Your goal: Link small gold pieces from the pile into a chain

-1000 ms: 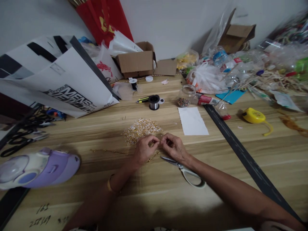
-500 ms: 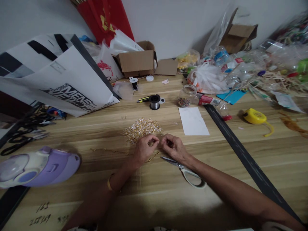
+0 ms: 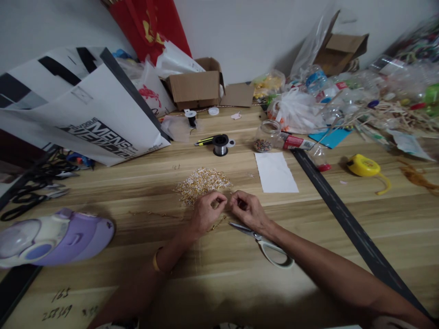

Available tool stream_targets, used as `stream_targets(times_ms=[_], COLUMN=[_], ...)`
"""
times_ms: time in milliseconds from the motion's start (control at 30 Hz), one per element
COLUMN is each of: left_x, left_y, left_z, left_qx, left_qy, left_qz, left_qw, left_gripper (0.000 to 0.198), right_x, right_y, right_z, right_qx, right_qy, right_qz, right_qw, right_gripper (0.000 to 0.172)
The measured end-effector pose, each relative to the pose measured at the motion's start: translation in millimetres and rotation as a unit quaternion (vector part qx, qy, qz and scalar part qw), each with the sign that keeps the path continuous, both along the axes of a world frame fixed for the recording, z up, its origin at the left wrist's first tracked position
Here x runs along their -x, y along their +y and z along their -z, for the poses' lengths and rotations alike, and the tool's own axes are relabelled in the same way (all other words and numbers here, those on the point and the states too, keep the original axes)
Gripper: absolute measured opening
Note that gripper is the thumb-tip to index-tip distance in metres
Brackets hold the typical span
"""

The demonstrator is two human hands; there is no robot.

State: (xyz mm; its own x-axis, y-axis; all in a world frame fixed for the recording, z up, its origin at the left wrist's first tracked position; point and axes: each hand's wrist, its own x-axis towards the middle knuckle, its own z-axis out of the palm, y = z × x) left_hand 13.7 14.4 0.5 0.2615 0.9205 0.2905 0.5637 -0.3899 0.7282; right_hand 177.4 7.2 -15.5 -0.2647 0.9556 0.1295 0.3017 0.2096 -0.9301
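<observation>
My left hand point(image 3: 206, 211) is closed in a pinch at the near edge of a heap of small gold and clear beads point(image 3: 202, 183). Close beside it, my right hand point(image 3: 249, 209) is pinched too, its fingertips facing the left ones with a small gap. What either pinch holds is too small to make out. A short gold beaded chain point(image 3: 218, 224) lies just below the fingertips, partly behind my left hand. Another thin gold chain point(image 3: 151, 214) stretches out to the left on the table. Scissors with white handles point(image 3: 270, 249) lie under my right wrist, blades toward the chain.
Beyond the beads are a wire spool point(image 3: 220, 145), a yellow-black cutter point(image 3: 204, 141), a jar of beads point(image 3: 267, 136) and white paper point(image 3: 276, 172). A yellow tape measure point(image 3: 364, 165) lies right. Left stand a purple appliance point(image 3: 75, 237) and a large paper bag point(image 3: 113, 114).
</observation>
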Motion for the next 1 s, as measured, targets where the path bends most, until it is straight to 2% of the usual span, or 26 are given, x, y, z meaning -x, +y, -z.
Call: stream_targets(times_ms=[1000], left_x=[-1.5], left_y=[-3.4], left_z=[-3.6], left_qx=[-0.007], left_qy=[0.023], left_qz=[0.008], left_qw=[1.0], left_gripper=[0.008], right_x=[0.1], right_y=[0.8], right_z=[3.0], right_qx=[0.005], right_qy=[-0.007], right_qz=[0.007], right_qw=[1.0], right_gripper=[0.008])
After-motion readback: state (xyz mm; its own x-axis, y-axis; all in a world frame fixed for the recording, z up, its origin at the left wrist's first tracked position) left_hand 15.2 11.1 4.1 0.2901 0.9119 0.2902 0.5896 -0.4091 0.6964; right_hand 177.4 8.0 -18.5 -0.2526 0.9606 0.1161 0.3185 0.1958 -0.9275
